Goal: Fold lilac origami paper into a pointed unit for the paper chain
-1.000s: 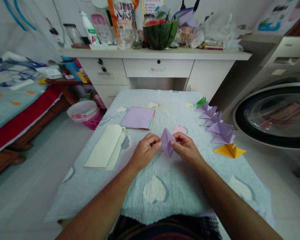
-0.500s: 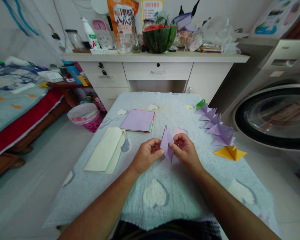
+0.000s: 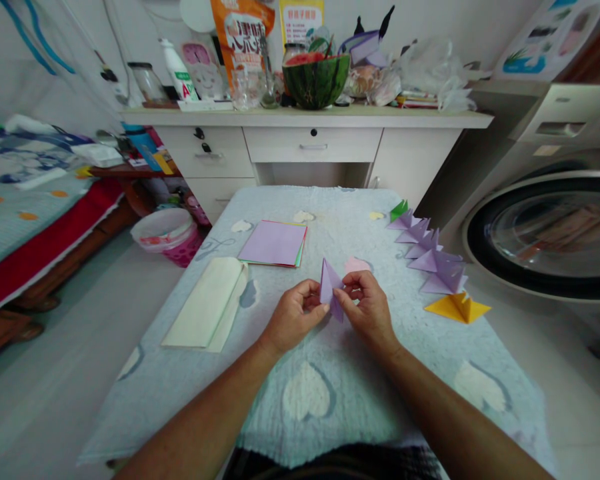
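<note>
Between my two hands is a purple folded origami paper (image 3: 330,283), a narrow pointed shape with its tip pointing up and away from me. My left hand (image 3: 296,311) pinches its left side between thumb and fingers. On its right side, my right hand (image 3: 364,301) grips it, the thumb pressed on the front face. Left of it lies a stack of square origami paper (image 3: 275,243), purple on top with other colours at the edges. Along the right side, several purple folded paper pieces (image 3: 433,257) stand in a row, with a green folded piece (image 3: 399,211) behind and a yellow one (image 3: 459,308) in front.
A cloth with heart patterns covers the table (image 3: 307,393). Folded pale paper (image 3: 205,307) lies at the left. Behind stands a white cabinet (image 3: 313,143) bearing a cut watermelon (image 3: 316,80). A washing machine (image 3: 555,133) is at the right, a pink bin (image 3: 167,233) at the left.
The purple folded paper has turned slightly between my hands, and one long face shows less. My right thumb has moved a little further over it. The camera view has shifted slightly.
</note>
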{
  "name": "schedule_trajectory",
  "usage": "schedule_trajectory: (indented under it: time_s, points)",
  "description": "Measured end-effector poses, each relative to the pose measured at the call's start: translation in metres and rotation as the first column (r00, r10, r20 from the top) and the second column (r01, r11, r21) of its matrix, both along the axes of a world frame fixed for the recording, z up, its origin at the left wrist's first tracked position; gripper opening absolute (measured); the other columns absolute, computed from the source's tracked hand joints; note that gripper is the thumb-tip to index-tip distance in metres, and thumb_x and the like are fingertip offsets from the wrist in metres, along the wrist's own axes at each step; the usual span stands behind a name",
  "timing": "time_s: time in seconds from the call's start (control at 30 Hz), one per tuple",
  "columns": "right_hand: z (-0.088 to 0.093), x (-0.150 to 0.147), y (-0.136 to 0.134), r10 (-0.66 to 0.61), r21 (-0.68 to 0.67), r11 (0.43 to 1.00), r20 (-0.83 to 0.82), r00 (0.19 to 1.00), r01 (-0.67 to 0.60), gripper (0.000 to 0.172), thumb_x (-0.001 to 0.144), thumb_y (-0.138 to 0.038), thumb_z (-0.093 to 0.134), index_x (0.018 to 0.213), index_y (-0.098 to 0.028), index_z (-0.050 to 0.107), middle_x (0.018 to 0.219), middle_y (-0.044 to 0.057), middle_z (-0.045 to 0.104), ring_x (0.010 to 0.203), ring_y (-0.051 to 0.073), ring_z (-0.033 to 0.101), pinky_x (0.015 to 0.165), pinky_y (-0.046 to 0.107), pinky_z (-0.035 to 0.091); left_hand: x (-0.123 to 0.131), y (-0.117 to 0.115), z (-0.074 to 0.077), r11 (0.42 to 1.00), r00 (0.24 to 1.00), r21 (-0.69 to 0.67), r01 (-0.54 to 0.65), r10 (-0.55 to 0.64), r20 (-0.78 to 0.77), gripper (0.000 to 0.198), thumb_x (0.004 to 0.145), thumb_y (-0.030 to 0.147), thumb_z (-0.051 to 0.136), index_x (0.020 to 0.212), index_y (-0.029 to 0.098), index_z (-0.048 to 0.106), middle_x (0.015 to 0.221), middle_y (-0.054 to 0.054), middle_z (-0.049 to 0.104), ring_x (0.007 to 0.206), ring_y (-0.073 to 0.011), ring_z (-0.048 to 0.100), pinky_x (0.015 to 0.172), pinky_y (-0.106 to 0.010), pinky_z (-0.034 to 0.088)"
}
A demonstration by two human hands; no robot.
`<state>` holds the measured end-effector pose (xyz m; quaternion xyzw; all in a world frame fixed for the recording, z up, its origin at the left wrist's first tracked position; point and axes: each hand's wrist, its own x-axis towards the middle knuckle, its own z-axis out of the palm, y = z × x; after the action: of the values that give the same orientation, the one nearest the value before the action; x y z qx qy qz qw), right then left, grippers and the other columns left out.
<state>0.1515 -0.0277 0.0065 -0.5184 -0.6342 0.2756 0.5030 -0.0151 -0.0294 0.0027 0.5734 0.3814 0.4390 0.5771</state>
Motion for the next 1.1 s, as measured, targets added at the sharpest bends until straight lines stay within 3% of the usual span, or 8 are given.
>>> schedule_trajectory:
  time_s: [0.23,0.43,0.6,0.73,1.1]
  points:
    - [0.007,-0.001,-0.003,-0.003,-0.017,1.0,0.004,1.0,0.003,0.013,0.08,-0.024,0.062,0.082,-0.023,0.049,0.071,-0.003,0.051,0.061,0.013,0.049,0.06,0.027,0.041,0.0,-0.001,0.004,1.0,0.999,0.024,-0.01,0.011,-0.043,0.019,0.079,0.022,0.066,0.095,0.016,0.059,0.091,-0.003,0.068,0.084,-0.0143,0.065,0.079,-0.026,0.049]
    - [0.009,-0.001,-0.005,0.086,0.042,0.995,0.029,0.996,-0.087,0.004,0.083,-0.023,0.057,0.079,-0.022,0.056,0.075,0.0,0.052,0.069,0.015,0.05,0.063,0.027,0.041,0.001,-0.002,0.005,0.999,0.998,0.041,-0.005,0.008,-0.065,0.017,0.079,0.021,0.065,0.095,0.016,0.061,0.092,-0.004,0.068,0.085,-0.0159,0.065,0.08,-0.028,0.05]
    - [0.005,-0.003,-0.006,0.127,-0.079,0.988,-0.09,0.988,-0.134,0.007,0.086,-0.029,0.056,0.084,-0.022,0.056,0.07,-0.001,0.052,0.062,0.014,0.049,0.056,0.026,0.039,0.0,-0.004,0.008,0.999,0.999,0.031,0.027,-0.026,-0.027,0.024,0.079,0.029,0.069,0.098,0.016,0.062,0.094,-0.005,0.068,0.086,-0.0162,0.063,0.081,-0.028,0.049]
    - [0.006,-0.004,-0.006,0.123,-0.078,0.988,-0.096,0.988,-0.131,0.008,0.085,-0.029,0.057,0.082,-0.022,0.056,0.066,-0.002,0.05,0.057,0.012,0.047,0.053,0.025,0.036,-0.002,-0.005,0.012,0.998,0.996,-0.006,0.057,-0.056,0.072,0.027,0.084,0.038,0.065,0.097,0.015,0.064,0.089,-0.004,0.066,0.078,-0.0138,0.061,0.076,-0.026,0.049]
    - [0.005,-0.001,-0.006,0.15,-0.035,0.988,-0.036,0.988,-0.151,0.008,0.086,-0.029,0.057,0.084,-0.021,0.06,0.074,0.0,0.056,0.065,0.015,0.052,0.06,0.027,0.043,-0.003,-0.005,0.015,0.999,0.998,-0.002,0.037,-0.037,0.043,0.027,0.085,0.04,0.063,0.094,0.015,0.065,0.081,-0.003,0.063,0.072,-0.0127,0.057,0.072,-0.026,0.048]
